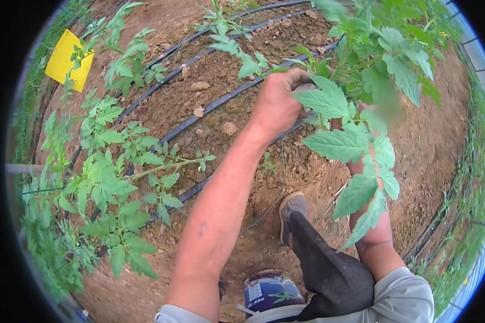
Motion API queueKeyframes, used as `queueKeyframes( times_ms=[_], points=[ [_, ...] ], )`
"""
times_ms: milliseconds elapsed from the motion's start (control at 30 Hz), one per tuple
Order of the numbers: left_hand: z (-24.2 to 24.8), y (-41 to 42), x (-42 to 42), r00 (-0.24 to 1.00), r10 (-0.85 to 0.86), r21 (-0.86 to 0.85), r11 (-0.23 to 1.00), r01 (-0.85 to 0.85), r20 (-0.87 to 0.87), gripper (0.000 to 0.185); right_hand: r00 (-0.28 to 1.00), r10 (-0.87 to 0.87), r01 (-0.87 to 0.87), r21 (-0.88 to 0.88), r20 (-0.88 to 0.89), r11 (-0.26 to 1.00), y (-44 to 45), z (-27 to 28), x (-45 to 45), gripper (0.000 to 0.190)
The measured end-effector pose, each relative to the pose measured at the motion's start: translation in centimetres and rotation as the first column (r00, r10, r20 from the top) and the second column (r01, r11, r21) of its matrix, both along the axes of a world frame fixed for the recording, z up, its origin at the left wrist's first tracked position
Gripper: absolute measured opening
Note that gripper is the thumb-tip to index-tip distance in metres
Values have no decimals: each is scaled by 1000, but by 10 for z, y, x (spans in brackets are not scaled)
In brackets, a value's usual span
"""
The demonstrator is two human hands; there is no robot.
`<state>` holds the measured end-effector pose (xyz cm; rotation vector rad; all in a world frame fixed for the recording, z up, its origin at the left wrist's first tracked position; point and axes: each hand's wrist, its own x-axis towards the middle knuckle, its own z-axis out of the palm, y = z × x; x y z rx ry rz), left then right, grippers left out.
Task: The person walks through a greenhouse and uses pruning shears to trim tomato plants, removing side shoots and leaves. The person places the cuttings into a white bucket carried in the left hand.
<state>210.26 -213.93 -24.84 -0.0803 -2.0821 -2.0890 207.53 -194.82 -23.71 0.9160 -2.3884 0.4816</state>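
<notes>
My left hand [282, 95] reaches in at the lower stems of a leafy tomato plant [339, 141], its fingers bent and partly behind leaves. Whether it grips a stem cannot be told. Foliage covers my right hand, and only parts of the right forearm show below and between the leaves. A thin green string [283, 161] hangs beneath my left hand and trails over the soil. Small leafy shoots stick out to the left of the fingers.
Black drip hoses [222, 100] cross the brown soil. More tomato plants [105, 181] stand at left, with a yellow card [70, 60] behind them. A blue bucket [270, 292] stands by my legs, near my shoe [293, 208]. Greenhouse film curves along the right edge.
</notes>
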Motion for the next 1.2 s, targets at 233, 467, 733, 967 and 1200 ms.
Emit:
queueKeyframes(
  times_ms=[233,467,733,967,1200],
  points=[
    [8,-1,14,972,23,-346,932,-105,-234,25,991,-7,23,-113,134,993,-13,0,-13,19],
    [-7,10,5,952,133,-351,908,-228,-276,25,974,-29,65,-153,225,986,-21,3,-27,15],
    [0,22,-6,962,273,22,962,-273,-13,21,929,26,145,-426,370,893,-25,1,-15,15],
    [19,31,-18,917,395,79,914,-398,49,24,811,484,-28,-804,328,593,-33,26,16,22],
    [20,21,-9,998,36,227,973,-47,53,24,781,468,-243,-489,414,838,-46,130,1,24]
  ],
)
